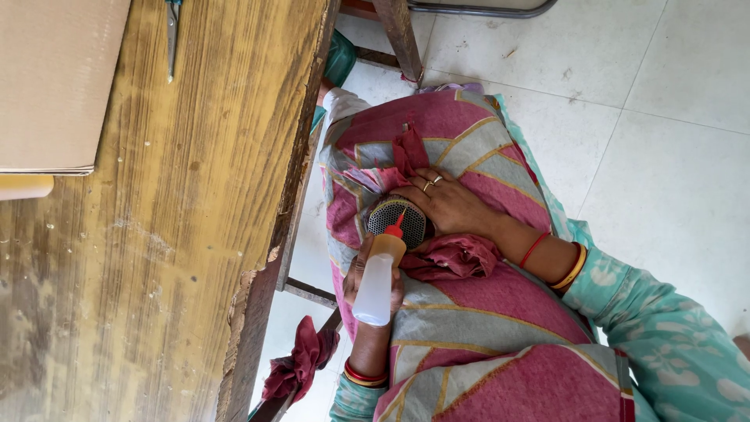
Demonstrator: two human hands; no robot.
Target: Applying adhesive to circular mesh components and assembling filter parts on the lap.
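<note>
My left hand [367, 275] grips a translucent white squeeze bottle [376, 285] with an orange shoulder and a red nozzle. The nozzle tip touches a round black mesh part [406, 217] on my lap. My right hand [451, 207], with rings on one finger, rests palm down on the far side of that mesh part and steadies it. Dark red cloth [453, 256] is bunched around the part, under my right wrist. A pink, grey and yellow patterned fabric [500, 312] covers my lap beneath everything.
A worn wooden table [180, 234] fills the left, its chipped edge close to my knees. On it lie a flat cardboard piece [55, 78] and a metal tool [172, 39]. Another red rag [301, 363] hangs on the table's frame. White floor tiles [672, 117] lie to the right.
</note>
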